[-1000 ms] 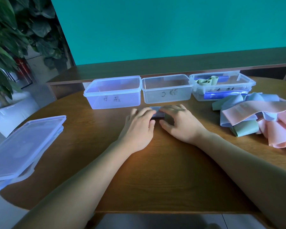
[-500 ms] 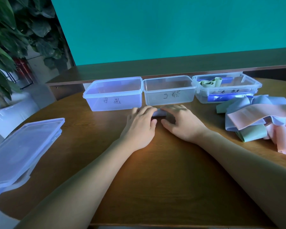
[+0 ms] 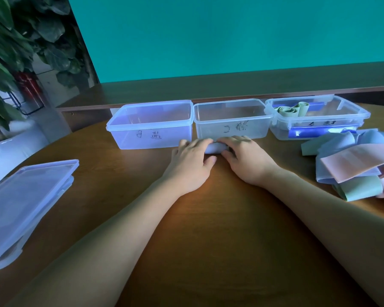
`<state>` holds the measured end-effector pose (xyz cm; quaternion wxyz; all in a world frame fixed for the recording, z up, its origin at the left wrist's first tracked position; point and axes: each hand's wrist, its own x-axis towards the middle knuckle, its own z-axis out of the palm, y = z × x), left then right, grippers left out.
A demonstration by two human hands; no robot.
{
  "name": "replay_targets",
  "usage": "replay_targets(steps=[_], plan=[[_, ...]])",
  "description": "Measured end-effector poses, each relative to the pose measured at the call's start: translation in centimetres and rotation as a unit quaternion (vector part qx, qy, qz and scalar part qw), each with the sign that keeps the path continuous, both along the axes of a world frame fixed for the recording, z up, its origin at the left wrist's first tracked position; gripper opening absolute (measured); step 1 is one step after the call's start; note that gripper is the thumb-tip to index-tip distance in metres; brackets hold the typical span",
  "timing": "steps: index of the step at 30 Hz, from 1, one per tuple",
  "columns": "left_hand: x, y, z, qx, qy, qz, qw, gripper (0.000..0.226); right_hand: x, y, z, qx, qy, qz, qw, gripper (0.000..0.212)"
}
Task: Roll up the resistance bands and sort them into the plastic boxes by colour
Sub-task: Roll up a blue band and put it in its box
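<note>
Nearest you, your two forearms reach forward over the brown wooden table (image 3: 208,251), converging toward its far middle. Off to your near left, a stack of clear lids (image 3: 24,200) rests at the table's edge.

Further out, your left hand (image 3: 191,165) and right hand (image 3: 248,162) lie side by side, palms down. Between them sits a pale blue band roll (image 3: 216,148), lying on the table with its length running left to right. Your fingers on both sides curl over the top of the roll and your thumbs tuck in at its near side, so each hand has hold of one end; only the roll's middle shows in the gap between them.

To your right, a loose pile of bands (image 3: 353,160) in pink, pale blue and green lies well apart from your right hand.

Just beyond your fingertips stands a row of three clear boxes. The left box (image 3: 151,131), marked B, and the middle box (image 3: 232,125), marked C, touch each other; the roll lies just in front of the middle box's front wall. The right box (image 3: 319,120) holds a rolled green band (image 3: 290,110) and something dark blue at its bottom.

Beyond the boxes runs a dark wooden ledge (image 3: 231,87) against a teal wall, with a leafy potted plant (image 3: 13,41) at far left.
</note>
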<state>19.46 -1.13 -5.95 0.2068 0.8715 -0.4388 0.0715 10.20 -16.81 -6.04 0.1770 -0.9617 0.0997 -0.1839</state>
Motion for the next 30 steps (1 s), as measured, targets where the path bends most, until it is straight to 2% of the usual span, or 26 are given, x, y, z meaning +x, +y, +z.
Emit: replay_targets(steps=[4, 8, 14, 17, 20, 22, 27, 30], plan=[[0.2, -0.1, 0.2, -0.056, 0.021, 0.01, 0.998, 0.044, -0.2, 0.2, 0.2, 0.021, -0.025, 0.013, 0.999, 0.036], [-0.1, 0.1, 0.3, -0.079, -0.004, 0.02, 0.997, 0.034, -0.7, 0.3, 0.4, 0.052, -0.021, 0.027, 0.998, 0.029], [-1.3, 1.1, 1.1, -0.104, -0.011, 0.018, 0.994, 0.037, -2.0, 1.4, 1.4, 0.132, -0.078, 0.041, 0.987, 0.036], [-1.4, 2.3, 1.4, -0.141, 0.025, 0.013, 0.99, 0.038, -2.2, 2.5, 1.9, 0.163, -0.107, 0.045, 0.98, 0.04], [-0.8, 3.8, 1.7, -0.186, 0.073, 0.006, 0.98, 0.032, -1.5, 3.7, 3.2, 0.2, -0.135, 0.05, 0.969, 0.035], [-0.1, 5.0, 2.1, -0.224, 0.076, -0.011, 0.971, 0.027, -0.5, 4.6, 4.5, 0.223, -0.148, 0.075, 0.961, 0.034], [2.2, 7.6, 3.3, -0.308, 0.058, 0.025, 0.949, 0.036, 3.4, 7.3, 8.5, 0.202, -0.174, 0.155, 0.951, 0.017], [3.7, 8.5, 4.0, -0.359, 0.063, 0.075, 0.928, 0.043, 6.4, 8.2, 10.4, 0.183, -0.172, 0.166, 0.954, 0.022]])
